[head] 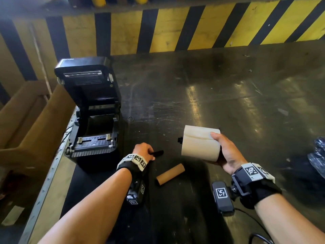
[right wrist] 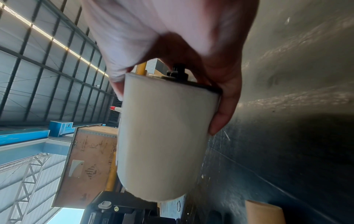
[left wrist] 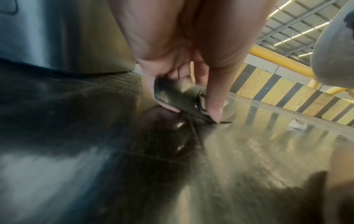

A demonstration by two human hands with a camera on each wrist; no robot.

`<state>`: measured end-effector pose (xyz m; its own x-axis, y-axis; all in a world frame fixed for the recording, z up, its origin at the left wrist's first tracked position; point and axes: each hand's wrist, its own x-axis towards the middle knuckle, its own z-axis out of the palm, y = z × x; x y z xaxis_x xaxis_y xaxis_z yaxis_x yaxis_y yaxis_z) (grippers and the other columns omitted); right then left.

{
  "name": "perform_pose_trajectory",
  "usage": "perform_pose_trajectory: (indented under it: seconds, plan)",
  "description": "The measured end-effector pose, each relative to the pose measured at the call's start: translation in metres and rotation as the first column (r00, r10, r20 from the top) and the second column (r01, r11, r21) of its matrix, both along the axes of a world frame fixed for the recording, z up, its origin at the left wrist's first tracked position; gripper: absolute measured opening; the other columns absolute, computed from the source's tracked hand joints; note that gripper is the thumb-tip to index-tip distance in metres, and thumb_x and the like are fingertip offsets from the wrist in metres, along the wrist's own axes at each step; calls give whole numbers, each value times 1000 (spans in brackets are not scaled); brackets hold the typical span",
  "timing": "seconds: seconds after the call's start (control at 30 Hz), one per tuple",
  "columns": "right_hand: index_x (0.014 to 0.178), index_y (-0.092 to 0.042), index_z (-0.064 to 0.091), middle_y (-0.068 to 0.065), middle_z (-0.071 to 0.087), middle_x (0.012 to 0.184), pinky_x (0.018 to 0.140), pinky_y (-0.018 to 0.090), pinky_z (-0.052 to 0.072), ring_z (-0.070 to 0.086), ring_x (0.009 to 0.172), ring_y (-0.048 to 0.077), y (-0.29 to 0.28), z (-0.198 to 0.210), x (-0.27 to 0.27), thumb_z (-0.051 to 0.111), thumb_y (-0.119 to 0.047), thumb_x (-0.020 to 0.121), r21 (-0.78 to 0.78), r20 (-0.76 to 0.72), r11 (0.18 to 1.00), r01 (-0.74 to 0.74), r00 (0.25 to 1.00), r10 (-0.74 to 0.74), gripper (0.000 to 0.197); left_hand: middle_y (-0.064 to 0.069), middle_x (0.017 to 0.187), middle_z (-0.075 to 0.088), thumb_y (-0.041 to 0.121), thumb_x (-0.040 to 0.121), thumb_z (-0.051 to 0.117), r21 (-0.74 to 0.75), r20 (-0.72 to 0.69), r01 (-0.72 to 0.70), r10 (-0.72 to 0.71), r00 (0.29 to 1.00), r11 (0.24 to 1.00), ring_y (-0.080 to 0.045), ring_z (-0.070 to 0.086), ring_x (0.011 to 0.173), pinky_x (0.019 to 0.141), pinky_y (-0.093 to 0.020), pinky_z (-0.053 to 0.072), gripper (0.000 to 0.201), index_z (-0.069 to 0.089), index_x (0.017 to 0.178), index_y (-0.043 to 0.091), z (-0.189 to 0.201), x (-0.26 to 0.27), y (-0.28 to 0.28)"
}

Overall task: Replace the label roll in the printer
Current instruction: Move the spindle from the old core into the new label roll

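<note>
Your right hand (head: 228, 154) held the new label roll (head: 200, 143) at centre right of the frame, fingers curled around it, a black spindle (head: 180, 139) poking from its left end. Your left hand (head: 143, 151) pinched a flat black spindle piece (head: 157, 153) against the dark bench (head: 228, 88) at lower centre. The open printer (head: 93, 120) stood at left, its bay bare. An empty cardboard core (head: 170, 174) lay between your wrists.

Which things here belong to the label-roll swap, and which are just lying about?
Job:
- printer, lid open, bay empty
- new label roll in right hand
- black spindle part pinched by left hand
- empty cardboard core on the table

Lying about:
- rubber band
- paper scrap
- cardboard boxes
</note>
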<state>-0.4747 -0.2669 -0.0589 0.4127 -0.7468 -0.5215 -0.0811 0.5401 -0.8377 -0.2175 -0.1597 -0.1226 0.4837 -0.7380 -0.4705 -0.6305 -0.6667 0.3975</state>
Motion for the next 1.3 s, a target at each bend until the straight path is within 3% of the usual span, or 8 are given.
perform_pose_trajectory:
  seconds: [0.23,0.37,0.53,0.67,0.73,0.9,1.13,1.3]
  plan:
    - [110,-26,57,17,58,119,85,50,51,56,112,36,3,0,0,63,-44,76,21,10,1000,0,1000,-1,39,-8,105,67,17,82,68,-321,-271,-207,120,955,924,-19,61,101,92,-28,45,34,64,115,9,21,-6,-1]
    - [106,-25,58,16,59,111,85,52,50,58,102,33,0,14,10,61,-44,77,24,47,1000,-9,999,8,35,-11,94,68,7,84,64,-502,-503,-372,86,860,781,-24,63,89,98,-48,48,30,64,113,4,61,-11,-17]
    - [108,-24,56,14,59,106,86,52,50,58,98,31,-10,42,31,59,-45,79,13,122,1000,-12,993,10,36,-3,85,72,6,87,58,-589,-624,-461,-11,781,663,-26,64,91,95,-45,50,28,75,90,28,102,-16,-40]
    - [100,-25,57,12,60,99,91,53,47,58,92,29,-18,66,45,56,-43,82,-3,185,1000,3,983,-2,25,-13,97,67,1,90,51,-618,-656,-509,-36,754,599,-27,59,97,98,-44,44,29,63,117,3,122,-21,-50]
    - [97,-25,56,10,61,93,83,49,50,59,86,28,-22,75,49,54,-41,83,3,214,1000,8,977,-9,21,-13,104,65,2,92,49,-653,-618,-489,-33,786,579,-25,59,99,101,-43,44,30,59,120,-2,128,-21,-54]
    - [94,-24,58,9,63,86,73,42,49,60,79,25,-27,89,61,52,-41,84,-9,245,1000,-22,969,24,21,-11,103,66,4,94,45,-700,-539,-445,-5,843,558,-20,63,91,96,-40,51,30,61,119,1,139,-23,-61]
    - [93,-26,58,8,63,87,74,42,48,60,81,25,-33,88,72,52,-41,84,-36,264,999,-30,964,39,19,-12,114,65,14,90,50,-752,-341,-343,113,933,563,-27,61,109,101,-43,46,30,67,114,10,139,-16,-67]
    - [101,-27,56,10,62,98,77,45,49,60,90,28,-40,85,74,56,-42,81,-97,255,995,-24,966,48,25,-15,113,69,24,82,48,-700,-515,-447,41,856,557,-28,65,104,95,-50,51,41,64,117,10,144,-17,-65]
